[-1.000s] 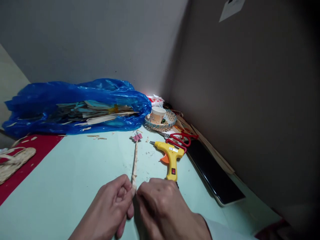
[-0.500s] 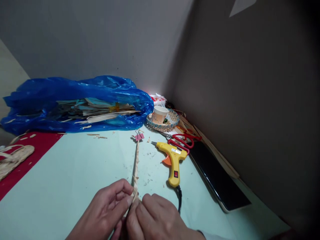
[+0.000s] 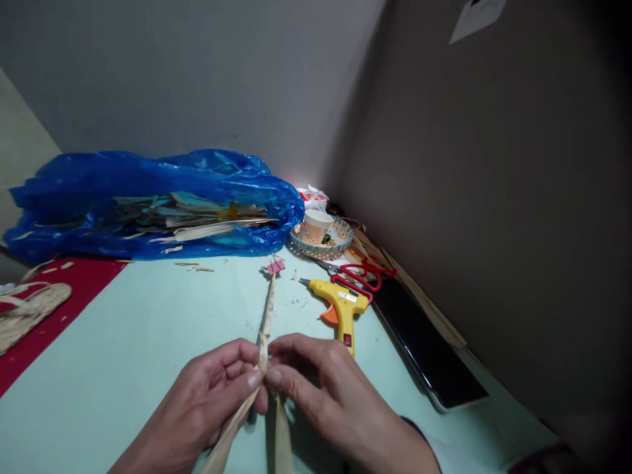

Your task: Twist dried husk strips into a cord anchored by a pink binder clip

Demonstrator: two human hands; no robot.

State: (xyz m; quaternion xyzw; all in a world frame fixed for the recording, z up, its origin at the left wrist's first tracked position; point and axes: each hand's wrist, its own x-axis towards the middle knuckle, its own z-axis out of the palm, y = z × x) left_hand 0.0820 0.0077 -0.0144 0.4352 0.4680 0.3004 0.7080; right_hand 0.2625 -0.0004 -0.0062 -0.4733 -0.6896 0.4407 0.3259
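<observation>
A narrow braid of pale dried strips (image 3: 268,316) runs down the middle of the pale green table, its far end in a pink binder clip (image 3: 275,266). My left hand (image 3: 212,395) pinches the braid's near end between thumb and fingers. From the right, my right hand (image 3: 320,388) closes thumb and fingertips on the same spot. Two loose strips hang toward me, one (image 3: 230,438) passing under my left thumb, the other (image 3: 282,434) lying between the hands.
A yellow glue gun (image 3: 340,303), red-handled scissors (image 3: 363,276) and a black tablet (image 3: 424,342) lie right. Behind are a blue plastic bag (image 3: 99,171) of strips and a paper cup (image 3: 316,227) in a basket (image 3: 340,243). A woven sandal (image 3: 34,313) lies left.
Both hands have moved up the table slightly. My right hand has shifted right and opened out from a tighter fist, so the loose strips now show below. The glue gun's lower handle is now covered.
</observation>
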